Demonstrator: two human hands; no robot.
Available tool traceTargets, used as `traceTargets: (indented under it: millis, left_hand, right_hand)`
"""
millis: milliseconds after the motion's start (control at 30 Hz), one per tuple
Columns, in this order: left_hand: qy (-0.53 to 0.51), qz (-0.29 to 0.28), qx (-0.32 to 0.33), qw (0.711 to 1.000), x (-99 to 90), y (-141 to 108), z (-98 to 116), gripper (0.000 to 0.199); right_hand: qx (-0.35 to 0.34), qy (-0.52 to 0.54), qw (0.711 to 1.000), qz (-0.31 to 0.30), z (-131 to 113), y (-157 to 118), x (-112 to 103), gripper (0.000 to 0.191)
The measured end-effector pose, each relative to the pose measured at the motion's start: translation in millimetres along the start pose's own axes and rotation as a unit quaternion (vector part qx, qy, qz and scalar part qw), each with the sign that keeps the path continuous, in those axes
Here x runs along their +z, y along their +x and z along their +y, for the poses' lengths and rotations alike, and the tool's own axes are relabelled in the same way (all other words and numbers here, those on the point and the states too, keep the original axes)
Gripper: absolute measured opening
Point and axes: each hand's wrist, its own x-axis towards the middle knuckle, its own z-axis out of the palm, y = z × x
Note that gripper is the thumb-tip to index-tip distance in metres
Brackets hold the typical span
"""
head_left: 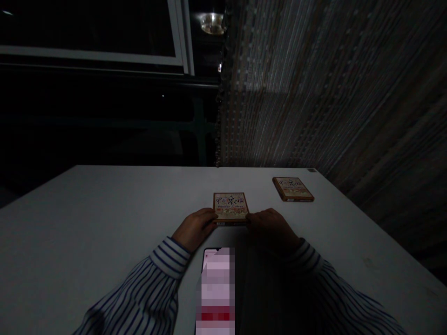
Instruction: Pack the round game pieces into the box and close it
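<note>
A flat Chinese chess box (231, 206) with a printed lid and brown edges lies on the white table (115, 218) in front of me. My left hand (196, 227) grips its near left corner, fingers closed on the edge. At the near right corner, my right hand (270, 228) pinches the box in the same way, though shadow hides part of those fingers. Between my forearms, closer to me, a lit phone (215, 284) with a pixelated screen rests on the tabletop.
A second box of the same print (293, 189) lies farther back on the right. Beyond the table's far edge hangs a string curtain (279, 93) on the right. A dark window with a pale frame (139, 57) is at the upper left. The room is dim.
</note>
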Motion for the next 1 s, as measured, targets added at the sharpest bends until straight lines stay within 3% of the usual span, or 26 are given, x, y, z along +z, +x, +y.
traceTargets:
  millis: [300, 567, 1000]
  left_hand:
    - [0.043, -0.003, 0.022, 0.999, -1.5, 0.6, 2.1, 0.025]
    - [0.045, 0.034, 0.025, 0.998, 4.0, 2.9, -0.9, 0.028]
    - [0.045, -0.002, 0.016, 0.999, 8.6, 1.5, -3.3, 0.029]
  right_hand:
    - [0.009, 0.001, 1.000, -0.007, 0.0, -0.5, 1.4, 0.016]
    - [0.007, 0.003, 0.998, 0.060, -0.9, -1.2, -1.4, 0.018]
    - [-0.025, 0.004, 0.999, 0.047, 3.5, -1.7, 8.7, 0.014]
